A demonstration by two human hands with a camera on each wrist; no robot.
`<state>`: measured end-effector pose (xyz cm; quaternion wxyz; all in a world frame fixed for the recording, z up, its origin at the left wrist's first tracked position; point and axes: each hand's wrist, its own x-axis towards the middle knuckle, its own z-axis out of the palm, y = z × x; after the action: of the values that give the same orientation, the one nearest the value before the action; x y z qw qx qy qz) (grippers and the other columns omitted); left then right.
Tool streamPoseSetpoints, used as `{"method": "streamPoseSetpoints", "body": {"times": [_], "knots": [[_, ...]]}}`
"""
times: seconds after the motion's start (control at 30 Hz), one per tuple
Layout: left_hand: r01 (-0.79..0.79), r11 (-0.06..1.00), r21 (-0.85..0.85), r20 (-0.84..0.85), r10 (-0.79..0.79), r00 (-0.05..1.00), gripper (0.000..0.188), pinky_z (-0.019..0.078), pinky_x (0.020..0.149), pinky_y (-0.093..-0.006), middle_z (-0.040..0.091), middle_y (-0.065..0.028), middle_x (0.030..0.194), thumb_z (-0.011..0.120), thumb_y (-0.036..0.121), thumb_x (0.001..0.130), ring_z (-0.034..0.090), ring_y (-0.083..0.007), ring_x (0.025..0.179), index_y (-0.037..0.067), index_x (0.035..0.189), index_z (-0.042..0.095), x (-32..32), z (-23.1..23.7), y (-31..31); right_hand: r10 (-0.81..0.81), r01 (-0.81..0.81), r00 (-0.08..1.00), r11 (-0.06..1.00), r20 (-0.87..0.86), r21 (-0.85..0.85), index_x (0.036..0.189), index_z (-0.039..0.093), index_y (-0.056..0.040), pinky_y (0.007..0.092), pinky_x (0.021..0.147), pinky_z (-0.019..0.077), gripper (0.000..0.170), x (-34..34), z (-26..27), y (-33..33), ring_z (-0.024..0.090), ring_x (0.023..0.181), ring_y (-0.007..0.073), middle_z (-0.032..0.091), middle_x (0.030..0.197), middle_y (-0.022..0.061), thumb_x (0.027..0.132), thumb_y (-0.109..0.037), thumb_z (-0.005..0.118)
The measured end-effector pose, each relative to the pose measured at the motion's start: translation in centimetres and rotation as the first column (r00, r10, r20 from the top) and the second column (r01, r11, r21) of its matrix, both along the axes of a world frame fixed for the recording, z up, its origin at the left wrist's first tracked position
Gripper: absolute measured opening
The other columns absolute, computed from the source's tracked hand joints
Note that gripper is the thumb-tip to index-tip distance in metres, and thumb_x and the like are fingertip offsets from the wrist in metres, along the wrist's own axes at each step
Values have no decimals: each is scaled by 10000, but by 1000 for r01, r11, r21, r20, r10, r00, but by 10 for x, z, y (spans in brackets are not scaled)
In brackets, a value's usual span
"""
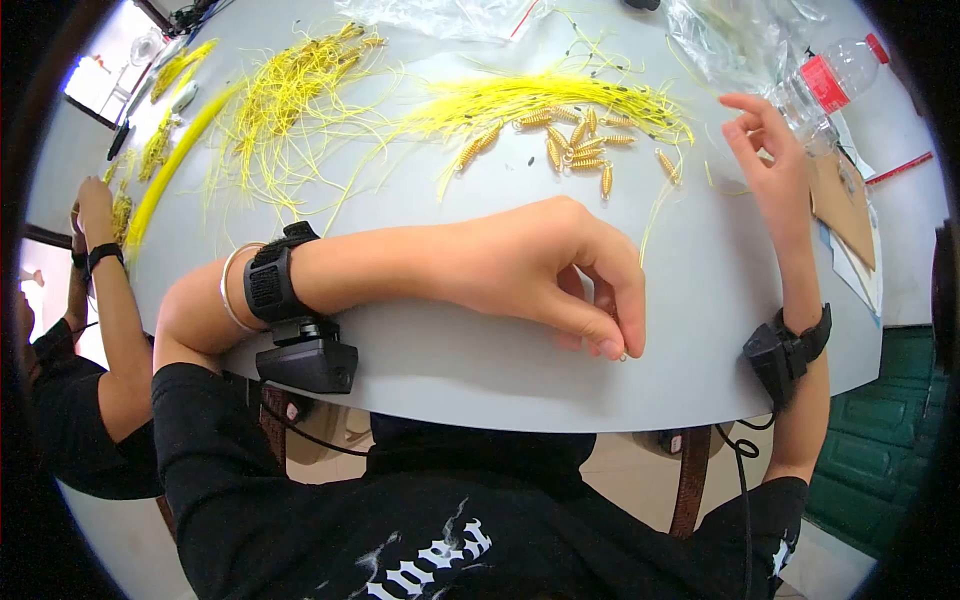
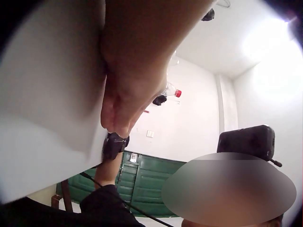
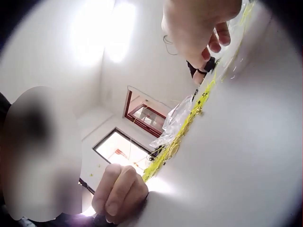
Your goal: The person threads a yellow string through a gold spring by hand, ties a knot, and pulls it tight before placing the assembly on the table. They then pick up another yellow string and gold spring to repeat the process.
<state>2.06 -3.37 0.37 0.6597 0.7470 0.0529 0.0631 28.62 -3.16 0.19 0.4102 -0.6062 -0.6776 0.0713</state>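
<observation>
In the head view my left hand [image 1: 575, 265] reaches across the table front, thumb and fingertips pinching a small gold-coloured piece [image 1: 624, 357], mostly hidden. A thin yellow line [image 1: 650, 220] rises behind that hand toward a lone gold coil [image 1: 668, 168]. My right hand [image 1: 775, 160] is raised at the right beside the bottle, fingers loosely bent, nothing visible in them. Several gold coils [image 1: 585, 155] lie below a bundle of yellow strands [image 1: 540, 100]. The right wrist view shows my left hand [image 3: 120, 194] pinching and my right hand [image 3: 203, 28] with fingers apart.
More yellow strands [image 1: 290, 90] lie at the back left, beside a long yellow bundle [image 1: 180, 160]. A plastic bottle [image 1: 828, 85], clear bags [image 1: 735, 40] and brown cardboard [image 1: 842, 205] are at the right and back. Another person's hand [image 1: 95, 205] is at the far left.
</observation>
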Motion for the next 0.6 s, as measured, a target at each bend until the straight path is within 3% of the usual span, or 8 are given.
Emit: {"method": "streamPoseSetpoints", "body": {"times": [0.13, 0.33, 0.43, 0.6], "knots": [[77, 997, 16, 44, -78, 996, 101, 471, 653, -218, 648, -48, 830, 682, 88, 776, 588, -97, 774, 28, 857, 676, -1, -9, 1, 114, -108, 987, 992, 110, -60, 890, 662, -99, 187, 480, 346, 95, -4, 1, 1, 455, 608, 44, 581, 798, -28, 824, -122, 598], [150, 965, -217, -148, -184, 972, 121, 482, 659, -215, 663, -55, 830, 674, 108, 791, 615, -102, 746, 12, 865, 672, -2, 4, 1, 178, -166, 973, 982, 149, -88, 896, 668, -104, 185, 470, 338, 108, -5, -1, 3, 473, 614, 53, 590, 855, -18, 819, -92, 592], [145, 984, -105, -63, -152, 986, 153, 486, 669, -216, 660, -59, 860, 663, 110, 803, 616, -103, 767, 10, 918, 660, -1, -3, 2, 209, -199, 967, 977, 148, -80, 899, 666, -100, 184, 469, 345, 116, -10, 0, 3, 479, 618, 55, 596, 872, -15, 819, -77, 585], [95, 990, -101, -2, -96, 995, 208, 497, 719, -229, 638, -74, 961, 634, 72, 817, 612, -108, 833, 4, 1013, 621, 2, -3, 2, 242, -239, 955, 970, 171, -38, 894, 657, -86, 191, 464, 361, 126, -15, 2, 1, 488, 628, 60, 603, 893, -12, 805, -42, 580]]}}
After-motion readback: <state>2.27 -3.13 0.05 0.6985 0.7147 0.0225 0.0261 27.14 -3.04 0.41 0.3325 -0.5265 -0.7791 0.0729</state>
